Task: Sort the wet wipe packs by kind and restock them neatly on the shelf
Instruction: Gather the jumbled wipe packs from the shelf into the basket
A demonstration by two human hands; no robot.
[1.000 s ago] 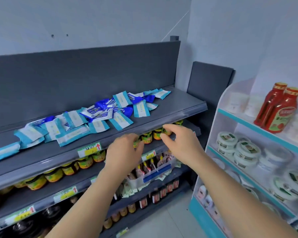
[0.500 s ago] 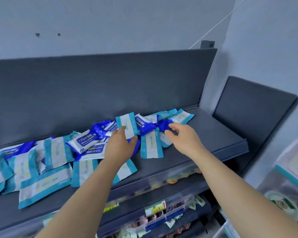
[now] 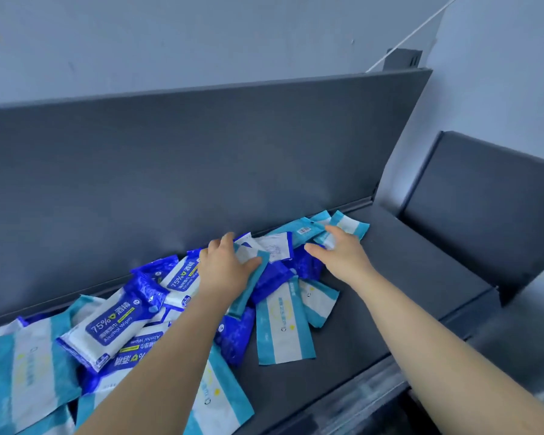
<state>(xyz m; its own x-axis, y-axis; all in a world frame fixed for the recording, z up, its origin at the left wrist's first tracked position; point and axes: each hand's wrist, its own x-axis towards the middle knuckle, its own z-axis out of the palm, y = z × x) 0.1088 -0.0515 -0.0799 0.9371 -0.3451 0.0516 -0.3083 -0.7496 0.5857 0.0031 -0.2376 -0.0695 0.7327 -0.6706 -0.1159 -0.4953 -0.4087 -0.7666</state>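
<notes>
Gripping a teal pack (image 3: 248, 288) in my left hand (image 3: 222, 273), thumb curled over it. My right hand (image 3: 343, 257) hovers spread-fingered, holding nothing, above the packs at the shelf's (image 3: 396, 277) right end.

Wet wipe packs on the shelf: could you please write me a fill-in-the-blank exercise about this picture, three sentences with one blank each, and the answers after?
1. The dark blue alcohol wipe pack has ___% printed on it.
2. The left hand grips one teal-and-white pack, while the right hand, with its fingers open, grips ___.
3. The packs lie on a shelf whose colour is dark ___.
Missing words: 75; nothing; grey.
</notes>
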